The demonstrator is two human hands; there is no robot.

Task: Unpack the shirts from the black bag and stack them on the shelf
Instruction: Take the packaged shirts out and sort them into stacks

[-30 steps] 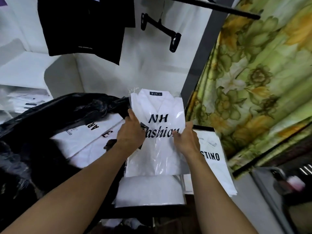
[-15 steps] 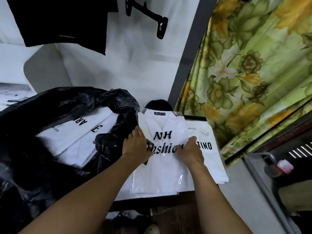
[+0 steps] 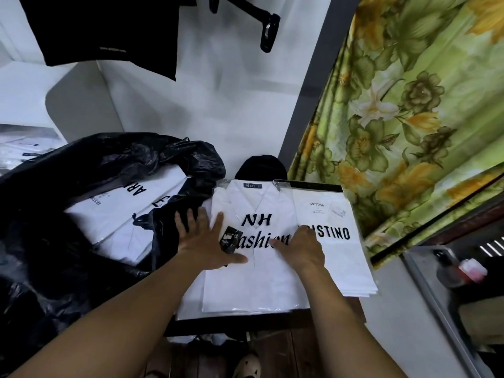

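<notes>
A white packaged shirt printed "NH Fashion" (image 3: 256, 282) lies flat on the shelf, on top of another white pack. My left hand (image 3: 207, 241) lies spread with straight fingers on its left edge, partly over the black bag (image 3: 81, 165). My right hand (image 3: 300, 249) rests flat on the shirt's right side. To the right sits a stack of packs marked "ARISTINO" (image 3: 338, 257). The open black bag on the left holds more white packaged shirts (image 3: 117, 214).
A green floral curtain (image 3: 409, 118) hangs on the right. Black garments (image 3: 103, 31) and a black hanger (image 3: 261, 25) hang above. More packaged shirts (image 3: 19, 148) lie on a shelf at far left. A dark cap-like item (image 3: 261, 167) sits behind the stack.
The NH Fashion shirt has come down from being held upright to lying flat on the shelf stack. Both hands let go of its sides and now lie flat on it.
</notes>
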